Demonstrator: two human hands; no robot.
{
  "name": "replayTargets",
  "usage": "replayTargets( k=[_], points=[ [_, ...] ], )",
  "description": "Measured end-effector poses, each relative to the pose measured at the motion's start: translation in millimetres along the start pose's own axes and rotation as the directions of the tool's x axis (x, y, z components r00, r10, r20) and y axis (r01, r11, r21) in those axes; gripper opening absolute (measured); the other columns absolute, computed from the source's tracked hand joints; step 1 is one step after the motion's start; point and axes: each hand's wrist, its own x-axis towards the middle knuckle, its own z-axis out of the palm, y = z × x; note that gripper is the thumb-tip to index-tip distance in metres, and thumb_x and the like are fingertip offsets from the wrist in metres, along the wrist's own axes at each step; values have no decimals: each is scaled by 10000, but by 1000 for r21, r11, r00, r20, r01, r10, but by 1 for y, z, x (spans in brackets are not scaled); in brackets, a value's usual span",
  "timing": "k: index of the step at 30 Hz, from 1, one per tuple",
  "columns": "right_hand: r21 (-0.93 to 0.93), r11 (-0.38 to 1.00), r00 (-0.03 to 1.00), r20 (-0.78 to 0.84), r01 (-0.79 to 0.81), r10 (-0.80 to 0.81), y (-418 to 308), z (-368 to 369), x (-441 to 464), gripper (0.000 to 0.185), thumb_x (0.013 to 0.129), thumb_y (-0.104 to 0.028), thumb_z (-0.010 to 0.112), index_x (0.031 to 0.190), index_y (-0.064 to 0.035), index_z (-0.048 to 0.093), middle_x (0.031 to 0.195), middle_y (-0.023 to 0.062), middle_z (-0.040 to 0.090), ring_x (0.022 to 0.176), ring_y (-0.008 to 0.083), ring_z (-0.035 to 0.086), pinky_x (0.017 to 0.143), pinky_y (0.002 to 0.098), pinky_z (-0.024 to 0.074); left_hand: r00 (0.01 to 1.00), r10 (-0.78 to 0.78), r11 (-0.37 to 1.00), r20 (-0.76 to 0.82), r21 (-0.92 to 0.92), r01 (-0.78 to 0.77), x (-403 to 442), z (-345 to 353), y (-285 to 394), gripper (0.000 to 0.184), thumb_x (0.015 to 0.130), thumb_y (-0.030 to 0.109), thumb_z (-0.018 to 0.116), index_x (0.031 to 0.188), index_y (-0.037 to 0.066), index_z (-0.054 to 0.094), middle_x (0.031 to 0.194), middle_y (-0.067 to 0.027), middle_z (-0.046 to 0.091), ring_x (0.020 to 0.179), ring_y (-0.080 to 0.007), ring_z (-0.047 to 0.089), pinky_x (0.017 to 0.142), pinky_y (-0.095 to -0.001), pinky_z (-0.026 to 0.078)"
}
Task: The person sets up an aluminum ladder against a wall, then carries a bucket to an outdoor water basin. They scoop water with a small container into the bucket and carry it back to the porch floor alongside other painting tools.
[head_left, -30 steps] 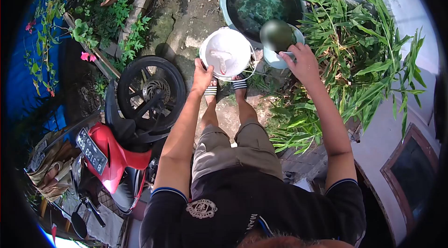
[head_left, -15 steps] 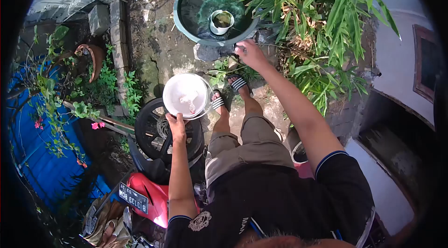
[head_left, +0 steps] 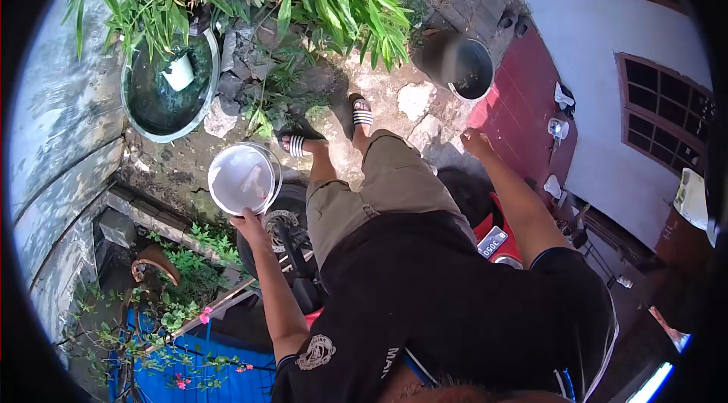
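Observation:
My left hand [head_left: 252, 228] grips the near rim of a white bucket [head_left: 227, 175], fingers at its edge. The bucket is tilted towards me, and a pale shape with reddish spots lies inside; I cannot make out what it is. A thin handle loops beside the bucket's right side. My right hand [head_left: 476, 144] hangs out to the right with its fingers curled in and nothing visible in them. It is over the ground beside the red tiled floor, apart from any object. At upper left, a white pot [head_left: 180, 73] leans in a large green tub [head_left: 214, 88] of water.
Leafy plants [head_left: 334, 9] overhang the tub. A dark round container [head_left: 474, 69] stands by the red tiled floor [head_left: 523, 115]. Motorbikes flank my legs, one with a plate [head_left: 492, 241]. A blue sheet [head_left: 212, 365] and flowering branches lie at lower left.
My view has turned right, bringing the red floor and window into sight. My right hand has left the tub's rim and swung out right. My left hand still holds the bucket.

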Motion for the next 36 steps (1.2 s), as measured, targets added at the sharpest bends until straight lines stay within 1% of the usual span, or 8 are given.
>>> replayTargets(
  k=[8, 16, 20, 26, 28, 29, 32, 36],
  points=[
    [171, 983, 983, 181, -65, 34, 156, 149, -44, 318, 892, -352, 571, 1011, -67, 648, 958, 147, 684, 910, 282, 667, 804, 383, 521, 991, 81, 960, 107, 259, -106, -64, 111, -52, 308, 890, 103, 550, 1099, 46, 332, 1100, -110, 471, 950, -175, 513, 812, -339, 483],
    [631, 699, 940, 170, -335, 297, 313, 268, -74, 257, 899, -259, 599, 1014, -31, 631, 899, 123, 692, 836, 214, 679, 755, 335, 528, 954, 74, 899, 289, 395, -190, -188, 302, -140, 349, 864, 118, 561, 1152, 69, 371, 1081, -92, 487, 974, -169, 517, 848, -324, 459],
    [745, 493, 875, 256, -450, 412, 356, 238, -83, 293, 897, -302, 582, 1061, -61, 613, 985, 151, 678, 931, 280, 663, 809, 380, 522, 895, -15, 868, 446, 449, -210, -257, 405, -176, 362, 845, 136, 557, 1136, 27, 370, 1088, -104, 490, 995, -216, 522, 847, -361, 463],
    [929, 248, 820, 91, -274, 565, 452, 227, -80, 252, 894, -260, 602, 1038, -53, 599, 918, 125, 680, 858, 231, 671, 763, 337, 529, 754, -70, 787, 653, 501, -360, -399, 560, -190, 432, 837, 125, 541, 1212, 17, 355, 1165, -153, 473, 1059, -247, 519, 857, -388, 486],
    [966, 18, 765, 193, -258, 615, 484, 177, -71, 237, 924, -221, 574, 1065, -31, 590, 845, 51, 647, 800, 128, 633, 720, 267, 509, 693, -74, 770, 717, 483, -417, -450, 612, -195, 466, 836, 125, 535, 1246, 18, 339, 1203, -165, 455, 1091, -265, 510, 876, -396, 499],
    [992, -88, 747, 124, -88, 653, 502, 180, -65, 273, 927, -248, 584, 1073, -18, 582, 864, 29, 635, 761, 116, 608, 699, 264, 504, 667, -79, 756, 741, 481, -444, -473, 637, -199, 459, 835, 122, 533, 1238, 18, 340, 1208, -166, 450, 1091, -271, 510, 884, -403, 504],
    [945, -325, 652, 263, -28, 711, 564, 134, -55, 295, 930, -263, 596, 1083, -11, 579, 907, 22, 630, 781, 130, 619, 695, 279, 505, 555, -88, 741, 828, 426, -519, -531, 713, -220, 444, 834, 124, 536, 1219, 15, 342, 1224, -169, 434, 1090, -279, 511, 883, -424, 519],
    [935, -356, 623, 279, -1, 731, 663, 104, -54, 248, 942, -232, 569, 1064, -18, 591, 924, 32, 633, 801, 127, 620, 682, 270, 506, 402, -112, 656, 909, 371, -657, -589, 827, -285, 452, 831, 152, 557, 1196, -4, 339, 1218, -187, 412, 1054, -303, 525, 800, -450, 564]
  ],
)
